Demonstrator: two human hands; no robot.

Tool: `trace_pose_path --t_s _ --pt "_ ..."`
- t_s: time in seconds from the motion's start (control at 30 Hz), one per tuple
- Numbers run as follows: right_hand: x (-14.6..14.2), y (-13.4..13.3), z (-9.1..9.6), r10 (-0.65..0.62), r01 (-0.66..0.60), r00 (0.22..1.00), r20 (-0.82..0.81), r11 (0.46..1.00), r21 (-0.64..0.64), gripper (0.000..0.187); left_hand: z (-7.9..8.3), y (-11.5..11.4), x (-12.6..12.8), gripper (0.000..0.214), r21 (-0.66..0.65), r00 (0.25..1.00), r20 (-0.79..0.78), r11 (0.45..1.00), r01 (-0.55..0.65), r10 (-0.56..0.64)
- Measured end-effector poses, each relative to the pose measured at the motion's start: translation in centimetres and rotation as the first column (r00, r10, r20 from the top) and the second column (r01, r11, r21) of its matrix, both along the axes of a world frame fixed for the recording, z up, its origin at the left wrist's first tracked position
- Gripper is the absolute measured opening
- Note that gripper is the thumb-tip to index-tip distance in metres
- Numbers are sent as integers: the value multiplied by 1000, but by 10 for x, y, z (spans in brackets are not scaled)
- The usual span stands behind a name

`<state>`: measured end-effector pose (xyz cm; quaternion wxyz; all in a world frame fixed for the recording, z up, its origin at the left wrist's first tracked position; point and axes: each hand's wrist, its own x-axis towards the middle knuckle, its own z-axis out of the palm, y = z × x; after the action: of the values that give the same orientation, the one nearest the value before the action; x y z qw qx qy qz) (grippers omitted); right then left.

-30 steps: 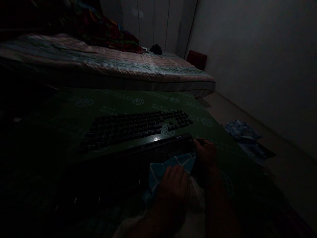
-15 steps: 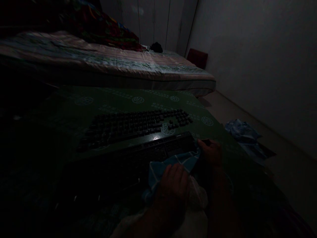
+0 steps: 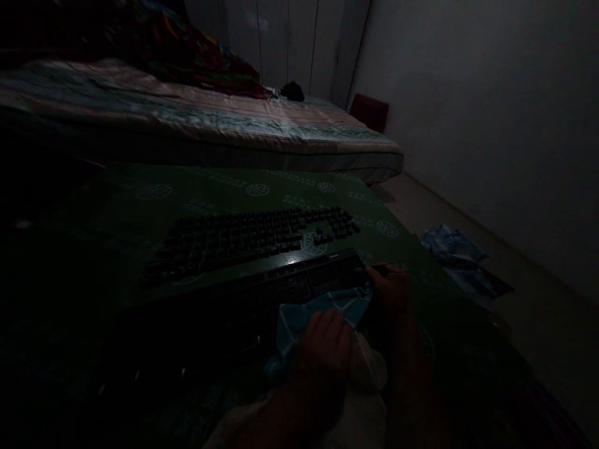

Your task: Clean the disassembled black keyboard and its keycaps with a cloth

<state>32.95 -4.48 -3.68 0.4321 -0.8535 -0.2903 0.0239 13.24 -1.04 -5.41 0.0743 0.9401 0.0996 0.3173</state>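
The room is very dim. My left hand (image 3: 322, 349) is closed on a light blue cloth (image 3: 318, 310) with pale stripes, pressed on the near edge of a black keyboard frame (image 3: 299, 280). My right hand (image 3: 390, 288) sits at the frame's right end, fingers curled round a small dark thing I cannot make out. Many loose black keycaps (image 3: 253, 240) lie in rows on the green patterned cover (image 3: 257, 190) just beyond the frame.
A bed (image 3: 210, 125) with a striped sheet and a colourful bundle runs along the far side. Crumpled blue cloth (image 3: 452, 246) lies on the floor at the right. A dark red box (image 3: 369, 112) stands near the wall. White fabric (image 3: 369, 374) lies under my wrists.
My right hand shifted slightly right and then back to the frame's end. My left hand stays on the cloth. The view drifted a little.
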Motion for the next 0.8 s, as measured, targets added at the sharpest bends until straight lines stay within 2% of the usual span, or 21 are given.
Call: trace_pose_path --t_s 0.13,0.23,0.3,0.43,0.53,0.63,0.7,0.8 --pt "-2 -4 11 -86 96 988 -128 992 78 29 0 0 1 25 7 994 72 997 78 -78" --pt "-6 -1 14 -150 178 972 -183 973 146 29 8 0 2 23 -23 979 99 983 184 -181" --pt "-7 2 12 -128 156 978 -167 974 164 29 15 0 2 22 -44 966 91 968 245 -241" --pt "-6 8 1 12 -4 997 -73 993 118 31 24 -1 2 27 -7 942 132 950 312 -309" --pt "-5 7 -1 34 -33 999 -33 999 36 31 25 -1 3 30 -10 951 125 958 286 -282" --pt "-4 2 6 30 -29 1000 6 998 -51 30 22 -1 1 29 -11 966 142 976 219 -215" --pt "-4 -4 12 38 -37 999 9 993 -116 30 20 -1 -1 28 -8 980 135 988 152 -149" --pt "-3 -9 18 13 -18 999 -31 985 -171 29 17 -2 -4 32 -32 998 65 999 -11 13"
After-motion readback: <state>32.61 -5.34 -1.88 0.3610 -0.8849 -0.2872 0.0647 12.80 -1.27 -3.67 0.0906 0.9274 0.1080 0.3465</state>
